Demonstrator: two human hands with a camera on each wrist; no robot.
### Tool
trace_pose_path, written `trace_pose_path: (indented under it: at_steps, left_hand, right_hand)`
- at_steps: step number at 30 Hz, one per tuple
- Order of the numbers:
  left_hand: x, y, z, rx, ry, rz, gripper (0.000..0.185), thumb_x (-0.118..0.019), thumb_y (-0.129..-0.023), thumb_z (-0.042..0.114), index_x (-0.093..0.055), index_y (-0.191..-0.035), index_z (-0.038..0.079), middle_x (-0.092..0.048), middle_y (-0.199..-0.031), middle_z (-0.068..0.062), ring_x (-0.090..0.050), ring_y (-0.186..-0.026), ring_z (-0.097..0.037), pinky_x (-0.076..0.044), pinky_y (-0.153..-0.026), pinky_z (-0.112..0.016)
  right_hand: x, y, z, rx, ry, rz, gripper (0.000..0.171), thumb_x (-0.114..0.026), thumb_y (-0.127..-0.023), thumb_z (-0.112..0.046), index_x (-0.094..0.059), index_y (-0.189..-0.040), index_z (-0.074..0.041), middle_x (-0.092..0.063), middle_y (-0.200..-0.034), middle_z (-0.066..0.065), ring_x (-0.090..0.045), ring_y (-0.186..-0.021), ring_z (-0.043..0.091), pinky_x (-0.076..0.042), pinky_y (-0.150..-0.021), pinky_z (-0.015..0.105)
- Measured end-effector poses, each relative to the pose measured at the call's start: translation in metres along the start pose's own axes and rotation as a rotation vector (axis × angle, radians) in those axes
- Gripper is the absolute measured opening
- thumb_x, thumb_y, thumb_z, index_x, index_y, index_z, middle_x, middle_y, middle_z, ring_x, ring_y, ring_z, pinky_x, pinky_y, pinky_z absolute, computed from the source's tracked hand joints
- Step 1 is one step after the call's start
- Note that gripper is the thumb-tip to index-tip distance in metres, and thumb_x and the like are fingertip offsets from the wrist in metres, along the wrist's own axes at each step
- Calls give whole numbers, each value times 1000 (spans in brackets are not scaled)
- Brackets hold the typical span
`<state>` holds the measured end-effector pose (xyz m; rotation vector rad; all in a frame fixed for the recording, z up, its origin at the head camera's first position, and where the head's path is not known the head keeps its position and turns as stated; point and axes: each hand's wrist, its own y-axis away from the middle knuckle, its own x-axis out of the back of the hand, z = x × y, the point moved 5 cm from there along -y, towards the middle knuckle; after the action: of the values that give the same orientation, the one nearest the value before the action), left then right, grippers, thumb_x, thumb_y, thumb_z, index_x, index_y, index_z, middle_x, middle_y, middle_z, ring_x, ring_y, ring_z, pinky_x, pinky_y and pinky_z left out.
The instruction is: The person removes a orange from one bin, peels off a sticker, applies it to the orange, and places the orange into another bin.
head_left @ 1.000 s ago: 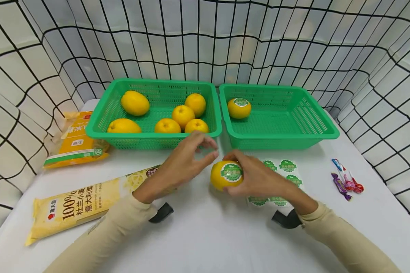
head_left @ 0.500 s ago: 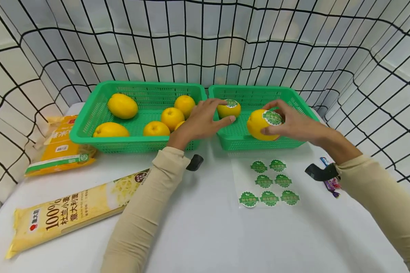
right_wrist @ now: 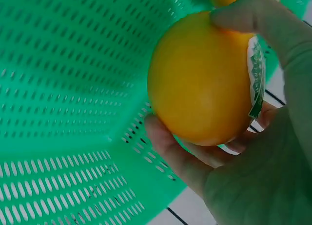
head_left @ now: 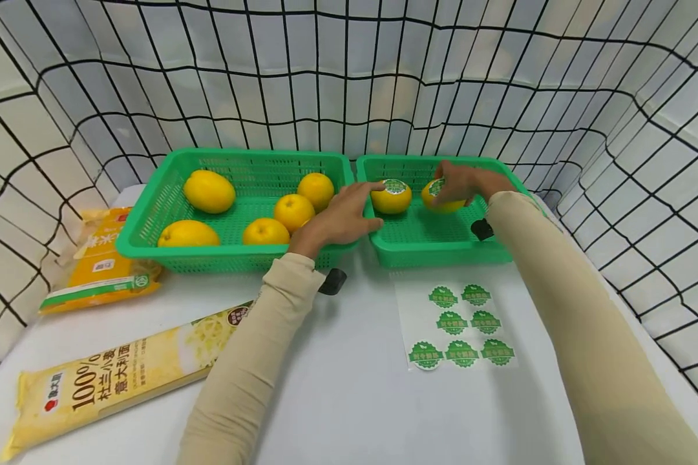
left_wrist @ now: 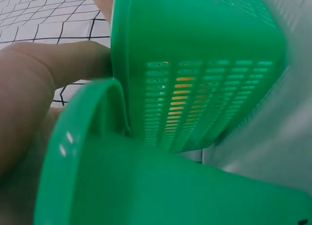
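Now, a stickered yellow fruit [right_wrist: 200,83] is gripped by the right hand [head_left: 461,184], inside the right green basket [head_left: 436,248]. The left hand [head_left: 346,215], fingers loosely extended, is beside the left green basket [head_left: 232,257], perhaps touching a rim. White tabletop [head_left: 372,400] spreads below; black netting [head_left: 346,77] fronts a pale wall [head_left: 301,40].

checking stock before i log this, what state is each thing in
Right hand, gripping a stickered fruit
Left hand, holding no fruit
Left basket, holding fruits, no stickers showing
Right basket, holding two stickered fruits
Sticker sheet, flat, seven stickers on it
Pasta packet, lying flat, one end hidden
Orange bag, lying flat
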<state>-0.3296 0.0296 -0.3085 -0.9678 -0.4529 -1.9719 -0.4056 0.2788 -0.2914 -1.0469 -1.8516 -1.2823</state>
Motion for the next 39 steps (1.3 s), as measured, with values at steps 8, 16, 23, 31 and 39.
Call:
trace_pose_path:
  at_steps: [8, 16, 23, 31, 39]
  left_hand:
    - [-9, 11, 7, -24, 32, 55, 63, -63, -109, 25, -35, -164, 12, -29, -172, -12, -17, -161, -32, -15, -132, -48]
    - [-11, 13, 12, -36, 15, 100, 61, -62, -110, 28, -36, -163, 11, -32, -170, -11, -15, -161, -32, -10, -133, -47]
    - [-12, 16, 7, -19, 30, 107, 59, -61, -110, 28, -37, -162, 12, -32, -170, -11, -14, -161, -31, -14, -132, -47]
    - [-10, 19, 0, -2, 40, 115, 58, -60, -110, 29, -39, -162, 12, -31, -171, -10, -15, -161, -29, -19, -131, -46]
    - [-10, 20, -3, -3, 36, 118, 58, -60, -110, 29, -39, -161, 12, -32, -170, -10, -15, -161, -30, -19, -131, -46]
  right_hand:
    - [-14, -11, 13, -39, -88, -6, 74, -66, -106, -30, -20, -157, -2, -31, -157, 33, -51, -133, 48, -52, -108, 54]
    - [-5, -5, 27, -42, -65, 10, 84, -72, -102, -33, -24, -165, -5, -30, -161, 34, -45, -139, 53, -55, -103, 59]
    - [-11, -14, 19, 1, -126, 14, 85, -72, -102, -35, -24, -165, -4, -18, -168, 33, -45, -141, 52, -55, -105, 56]
    - [-12, -18, 9, 18, -110, -11, 87, -70, -103, -35, -20, -167, -4, -16, -168, 33, -41, -144, 55, -51, -107, 62]
    - [-11, -16, 6, 17, -73, -26, 87, -69, -103, -33, -18, -168, -6, -14, -169, 34, -41, -143, 56, -50, -108, 65]
